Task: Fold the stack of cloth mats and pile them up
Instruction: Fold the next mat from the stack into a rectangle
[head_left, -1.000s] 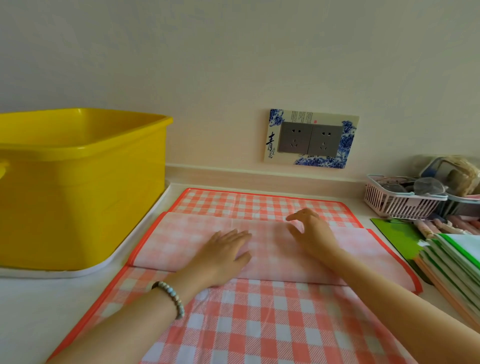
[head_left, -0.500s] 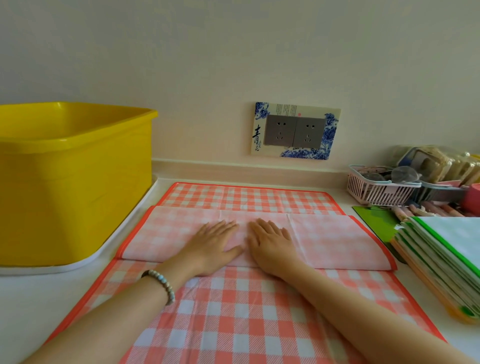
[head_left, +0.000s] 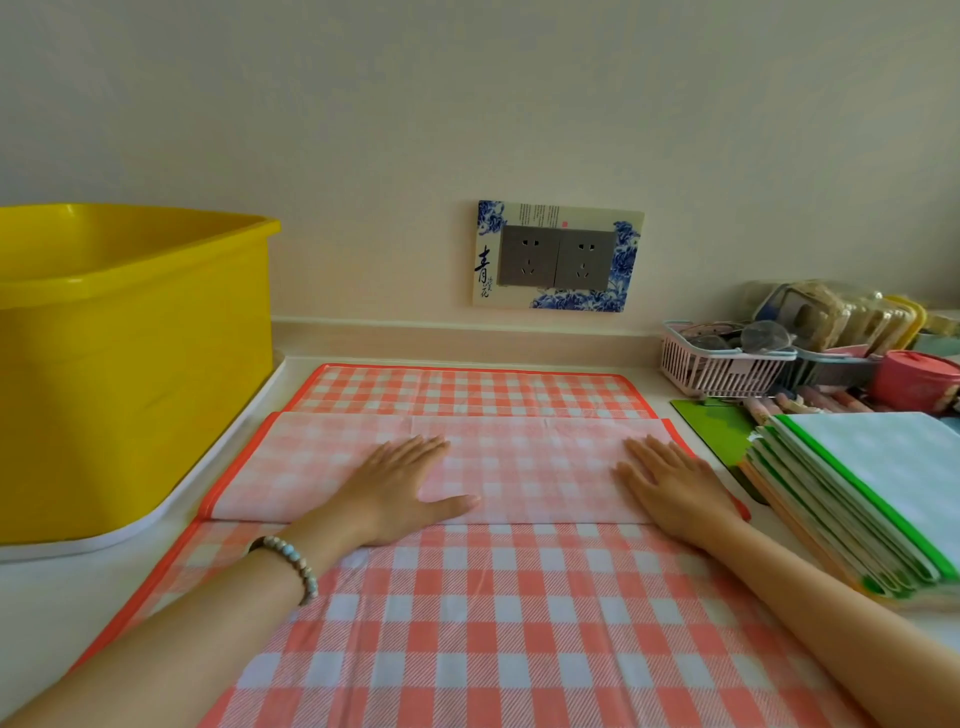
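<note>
Thin checked cloth, the orange mat (head_left: 483, 634) lies across the centre and bottom of the frame, left hand (head_left: 400, 491) and right hand (head_left: 672, 491) flat with straight fingers on its folded band (head_left: 524, 467); light and limp, it is probably best taken at the hemmed corners.

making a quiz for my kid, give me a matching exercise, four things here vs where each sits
1 yellow tub
2 pink basket
3 left hand
4 green-edged mat stack

a flat on the folded flap of the checked mat
b far left, on a white tray
c far right, at the back
d near right, beside that mat

Pairs: 1-b, 2-c, 3-a, 4-d
</note>
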